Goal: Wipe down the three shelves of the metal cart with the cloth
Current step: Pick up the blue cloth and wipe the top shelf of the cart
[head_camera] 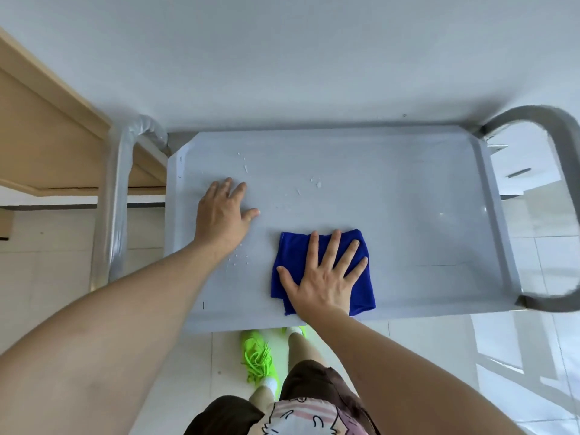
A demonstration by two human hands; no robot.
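I look straight down on the top shelf (408, 196) of the grey metal cart. A folded blue cloth (288, 255) lies on the shelf near its front edge, about the middle. My right hand (323, 274) presses flat on the cloth with fingers spread. My left hand (222, 215) rests flat on the bare shelf to the left of the cloth, fingers apart, holding nothing. Small water drops (315, 183) dot the shelf beyond and between the hands. The two lower shelves are hidden under the top one.
Curved metal handles rise at the cart's left (125, 171) and right (561, 171) ends. A wooden desk (47, 136) stands against the left handle. A white wall is behind the cart. My legs and green shoes (259, 356) are on the tiled floor below the front edge.
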